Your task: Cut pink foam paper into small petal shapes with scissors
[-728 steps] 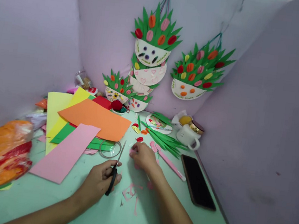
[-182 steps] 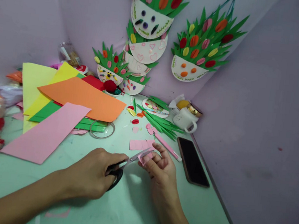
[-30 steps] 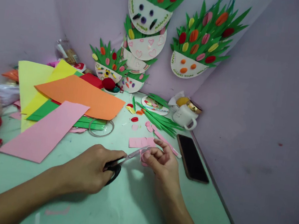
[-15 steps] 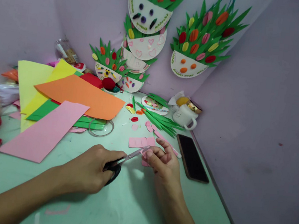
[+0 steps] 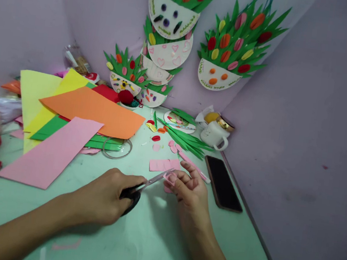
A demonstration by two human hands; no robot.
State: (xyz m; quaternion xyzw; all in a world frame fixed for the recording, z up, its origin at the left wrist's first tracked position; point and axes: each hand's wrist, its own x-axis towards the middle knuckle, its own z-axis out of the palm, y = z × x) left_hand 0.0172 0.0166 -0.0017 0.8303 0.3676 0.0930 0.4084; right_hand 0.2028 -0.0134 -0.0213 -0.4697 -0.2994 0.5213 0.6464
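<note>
A: My left hand (image 5: 108, 196) is closed round the black handles of the scissors (image 5: 149, 182). Blades slant toward the far right; can't tell how wide they're parted.

B: And the other?

A: My right hand (image 5: 192, 195) has a small pink piece (image 5: 167, 177) pinched between thumb and fingers, one finger lifted clear. The piece is at the blade tips; can't tell if they bite into it. Another pink bit shows just below, held or lying, can't tell.

B: What's on the table (image 5: 137, 243)?

A: Right side, a dark phone (image 5: 224, 183) lying flat. Left side, a long pink sheet (image 5: 52, 153), its far part over green paper (image 5: 50, 127). Just beyond my right fingers, a pink strip (image 5: 159, 165). A thin wire ring (image 5: 104, 152) sits left of that, partly over the green.

B: Farther?

A: Left, an orange sheet (image 5: 96, 111) overlapping yellow paper (image 5: 72, 79). Middle, a small red cut-out (image 5: 156, 138). Right of it, long green leaf shapes (image 5: 187, 142), then a white mug (image 5: 213, 136), handle toward me.

B: Farthest?

A: Wall. Half-round white plates (image 5: 173, 18) in an overlapping column, green leaves and coloured flowers on top; one similar plate (image 5: 219, 76) hangs farther right.
</note>
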